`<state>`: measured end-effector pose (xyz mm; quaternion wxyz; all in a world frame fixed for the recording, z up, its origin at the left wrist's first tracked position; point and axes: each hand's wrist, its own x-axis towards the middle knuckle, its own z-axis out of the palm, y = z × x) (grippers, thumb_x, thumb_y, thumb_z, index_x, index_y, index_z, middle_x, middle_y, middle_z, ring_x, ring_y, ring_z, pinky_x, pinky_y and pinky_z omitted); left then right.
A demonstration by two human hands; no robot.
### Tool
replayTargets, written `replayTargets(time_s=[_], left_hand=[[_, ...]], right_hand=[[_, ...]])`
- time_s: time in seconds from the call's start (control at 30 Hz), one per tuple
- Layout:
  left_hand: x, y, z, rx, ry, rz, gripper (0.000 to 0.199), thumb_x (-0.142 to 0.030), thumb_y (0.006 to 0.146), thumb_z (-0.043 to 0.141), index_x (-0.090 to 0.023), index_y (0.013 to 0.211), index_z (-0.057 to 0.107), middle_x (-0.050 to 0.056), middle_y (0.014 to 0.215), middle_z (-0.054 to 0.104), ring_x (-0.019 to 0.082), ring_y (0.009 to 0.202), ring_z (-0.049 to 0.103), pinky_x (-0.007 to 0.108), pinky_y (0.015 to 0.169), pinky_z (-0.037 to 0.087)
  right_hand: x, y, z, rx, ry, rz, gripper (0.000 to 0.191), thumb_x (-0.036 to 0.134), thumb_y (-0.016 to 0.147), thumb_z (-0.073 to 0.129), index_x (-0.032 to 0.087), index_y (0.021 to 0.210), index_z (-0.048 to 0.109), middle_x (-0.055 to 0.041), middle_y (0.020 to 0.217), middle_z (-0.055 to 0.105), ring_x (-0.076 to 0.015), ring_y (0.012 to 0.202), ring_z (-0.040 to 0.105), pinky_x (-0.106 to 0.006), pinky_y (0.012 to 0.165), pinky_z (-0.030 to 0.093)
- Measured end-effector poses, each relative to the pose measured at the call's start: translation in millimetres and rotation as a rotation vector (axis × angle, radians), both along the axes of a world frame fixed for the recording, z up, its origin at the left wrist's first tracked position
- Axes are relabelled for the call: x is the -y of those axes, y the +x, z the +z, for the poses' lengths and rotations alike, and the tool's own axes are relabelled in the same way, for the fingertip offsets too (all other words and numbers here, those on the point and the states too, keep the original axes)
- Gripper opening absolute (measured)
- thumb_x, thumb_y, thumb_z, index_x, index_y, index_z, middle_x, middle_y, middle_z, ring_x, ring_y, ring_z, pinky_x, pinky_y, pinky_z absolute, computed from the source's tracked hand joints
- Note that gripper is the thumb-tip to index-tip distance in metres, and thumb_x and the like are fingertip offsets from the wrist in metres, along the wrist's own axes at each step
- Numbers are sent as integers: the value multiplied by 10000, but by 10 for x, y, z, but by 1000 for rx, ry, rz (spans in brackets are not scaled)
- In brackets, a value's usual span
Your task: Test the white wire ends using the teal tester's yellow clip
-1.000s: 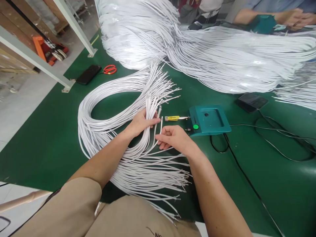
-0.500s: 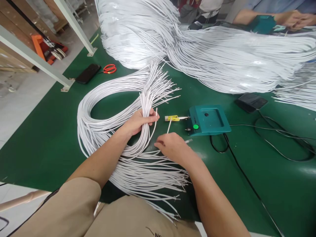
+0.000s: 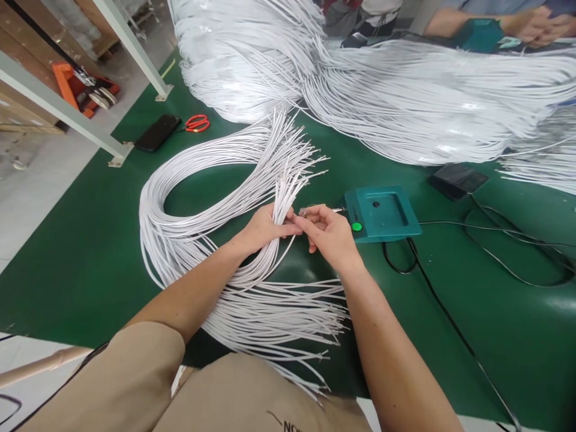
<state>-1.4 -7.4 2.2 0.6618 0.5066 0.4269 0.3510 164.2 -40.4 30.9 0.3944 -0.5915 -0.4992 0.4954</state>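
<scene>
My left hand (image 3: 265, 227) is closed around a bundle of thin white cables (image 3: 284, 195), their ends fanning out above the fingers. One cable curves up from below to the left thumb. Close against it, my right hand (image 3: 326, 231) has its thumb and fingers drawn together at the left fingertips; what lies between them is hidden. Just behind the right fingers, the metal tip (image 3: 338, 210) of a teal bench device (image 3: 407, 210) with a green button shows, partly covered by the hand. Under my forearms lie more loose white cables (image 3: 288, 318).
A looped cable bundle (image 3: 202, 156) lies left of my hands, with a black phone (image 3: 157, 133) and red-handled scissors (image 3: 197, 123) beyond. Large cable heaps (image 3: 418, 102) fill the back. A black box (image 3: 458, 181) and black cords lie right. A co-worker's hands (image 3: 535, 25) show across the table.
My right hand has moved up and forward to meet my left fingertips, now covering the yellow piece on the device's tip. The held bundle has tilted to the right.
</scene>
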Motion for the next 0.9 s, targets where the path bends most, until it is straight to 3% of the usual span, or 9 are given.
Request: replayTargets(time_s=[0.17, 0.4, 0.5, 0.6, 0.7, 0.9], left_hand=[[9, 18, -7, -48, 47, -18, 364, -311, 609, 819, -154, 789, 545, -7, 717, 647, 94, 598, 577, 232, 585, 432], [25, 45, 55, -8, 16, -32, 356, -326, 663, 793, -148, 771, 505, 13, 741, 635, 147, 699, 676, 217, 567, 452], [33, 50, 57, -4, 9, -53, 331, -319, 699, 768, -145, 772, 495, 21, 753, 642, 146, 694, 685, 209, 559, 446], [44, 58, 47, 3, 26, -90, 290, -293, 736, 735, -149, 790, 488, 25, 753, 653, 146, 696, 684, 214, 565, 460], [64, 75, 48, -4, 46, -135, 250, -252, 748, 719, -146, 813, 502, 40, 785, 677, 149, 725, 686, 238, 618, 501], [69, 84, 39, 14, 73, -146, 247, -216, 741, 716, -141, 794, 487, 35, 796, 689, 133, 703, 682, 254, 657, 527]], right_hand=[[18, -29, -27, -124, -3, -45, 186, 343, 767, 649, 159, 739, 652, 64, 479, 493, -62, 414, 438, -206, 455, 417], [-27, -56, -73, -571, -186, -81, 193, 297, 684, 711, 161, 624, 588, 74, 512, 422, -32, 420, 273, -192, 397, 316], [-29, -64, -58, -601, -209, -90, 174, 303, 669, 722, 162, 717, 633, 84, 518, 412, -36, 412, 274, -193, 385, 317], [-27, -54, -42, -606, -190, -76, 272, 410, 743, 670, 158, 847, 673, 90, 509, 380, -49, 403, 304, -200, 382, 339], [-31, -39, -58, -602, -187, -67, 368, 520, 771, 653, 153, 793, 657, 95, 480, 334, -53, 389, 325, -195, 358, 309], [-41, 21, -111, -600, -240, -11, 413, 470, 702, 768, 176, 577, 506, 88, 436, 333, -62, 404, 386, -190, 373, 305]])
